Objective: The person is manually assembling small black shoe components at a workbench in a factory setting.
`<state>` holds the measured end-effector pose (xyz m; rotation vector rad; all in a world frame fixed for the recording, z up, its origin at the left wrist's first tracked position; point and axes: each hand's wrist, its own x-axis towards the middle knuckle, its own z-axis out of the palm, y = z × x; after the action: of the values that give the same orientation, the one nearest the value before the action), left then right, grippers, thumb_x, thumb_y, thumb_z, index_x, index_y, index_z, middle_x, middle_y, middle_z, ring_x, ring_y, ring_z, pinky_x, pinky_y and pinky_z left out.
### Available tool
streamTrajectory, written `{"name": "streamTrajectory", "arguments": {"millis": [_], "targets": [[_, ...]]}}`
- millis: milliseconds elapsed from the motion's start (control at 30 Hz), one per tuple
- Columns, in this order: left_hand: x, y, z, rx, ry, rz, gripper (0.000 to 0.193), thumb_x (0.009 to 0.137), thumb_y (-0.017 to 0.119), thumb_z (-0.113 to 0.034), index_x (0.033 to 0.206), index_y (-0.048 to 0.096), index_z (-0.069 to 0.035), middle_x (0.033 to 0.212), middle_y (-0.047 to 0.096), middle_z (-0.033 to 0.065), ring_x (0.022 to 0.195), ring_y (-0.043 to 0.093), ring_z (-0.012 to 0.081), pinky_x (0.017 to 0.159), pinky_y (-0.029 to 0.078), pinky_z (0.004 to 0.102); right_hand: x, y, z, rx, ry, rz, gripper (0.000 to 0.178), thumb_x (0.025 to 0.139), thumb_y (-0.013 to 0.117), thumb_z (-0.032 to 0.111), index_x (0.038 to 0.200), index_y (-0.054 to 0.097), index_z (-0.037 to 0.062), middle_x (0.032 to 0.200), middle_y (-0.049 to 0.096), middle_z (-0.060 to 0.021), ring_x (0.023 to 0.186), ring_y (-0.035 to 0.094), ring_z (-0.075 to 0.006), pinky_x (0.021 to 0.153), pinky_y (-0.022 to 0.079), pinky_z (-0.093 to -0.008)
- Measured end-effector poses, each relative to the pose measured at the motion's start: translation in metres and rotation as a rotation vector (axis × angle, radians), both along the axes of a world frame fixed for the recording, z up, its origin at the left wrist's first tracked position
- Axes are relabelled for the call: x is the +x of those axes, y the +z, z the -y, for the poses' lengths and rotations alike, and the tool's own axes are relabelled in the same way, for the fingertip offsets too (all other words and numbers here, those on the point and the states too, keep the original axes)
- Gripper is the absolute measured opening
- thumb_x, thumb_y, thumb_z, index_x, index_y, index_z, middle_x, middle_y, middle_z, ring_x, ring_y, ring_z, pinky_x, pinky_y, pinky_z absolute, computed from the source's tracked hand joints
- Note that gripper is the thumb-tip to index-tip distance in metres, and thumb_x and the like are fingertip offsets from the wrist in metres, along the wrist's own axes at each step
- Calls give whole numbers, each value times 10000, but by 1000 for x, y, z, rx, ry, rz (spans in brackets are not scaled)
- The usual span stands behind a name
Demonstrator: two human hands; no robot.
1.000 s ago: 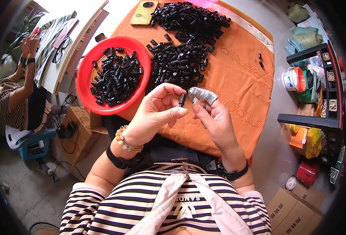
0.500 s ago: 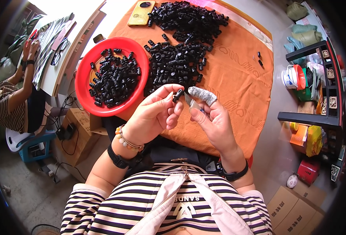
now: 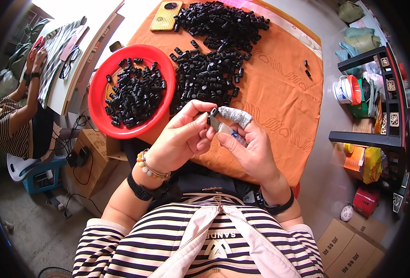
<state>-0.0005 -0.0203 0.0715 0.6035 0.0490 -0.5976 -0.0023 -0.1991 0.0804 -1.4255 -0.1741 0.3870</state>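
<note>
My left hand (image 3: 182, 132) pinches a small black plastic part (image 3: 213, 112) between thumb and forefinger. Its other fingers curl beneath. In my right hand (image 3: 255, 148) is a small knife (image 3: 215, 123), its blade touching or very close to the part; the white wrapped grip is partly hidden by my fingers. A grey knitted finger cover (image 3: 235, 114) sits on my right forefinger, which reaches over to the part's far side. Just beyond my hands lies a heap of similar black parts (image 3: 205, 78). To the left, a red round tray (image 3: 93, 104) holds many more.
An orange cloth (image 3: 284, 111) covers the table. A yellow phone (image 3: 164, 18) lies at the far edge beside another heap of black parts (image 3: 223, 21). Two or so loose parts (image 3: 307, 73) lie at right. Left, another person (image 3: 17, 109) works at a white table; a dark shelf (image 3: 367, 139) stands right.
My right hand has shifted slightly left, bringing the knife up to the black part. The covered forefinger now rests against the part's far side, and the part has tilted in my left hand.
</note>
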Motion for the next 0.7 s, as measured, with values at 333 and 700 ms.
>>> {"name": "streamTrajectory", "arguments": {"millis": [333, 700], "targets": [[-2, -3, 1, 50, 43, -12, 308, 911, 481, -154, 1205, 429, -83, 772, 507, 30, 546, 387, 54, 473, 318, 170, 1, -8, 2, -133, -45, 102, 337, 845, 609, 86, 1157, 517, -4, 953, 628, -52, 825, 548, -49, 713, 454, -205], [14, -5, -21, 174, 309, -34, 304, 896, 470, -125, 1192, 420, -72, 793, 491, 32, 578, 423, 53, 485, 364, 165, 9, -5, 11, -74, -57, -29, 325, 903, 502, 118, 1205, 475, 1, 892, 578, -23, 782, 535, -54, 659, 437, -196]]}}
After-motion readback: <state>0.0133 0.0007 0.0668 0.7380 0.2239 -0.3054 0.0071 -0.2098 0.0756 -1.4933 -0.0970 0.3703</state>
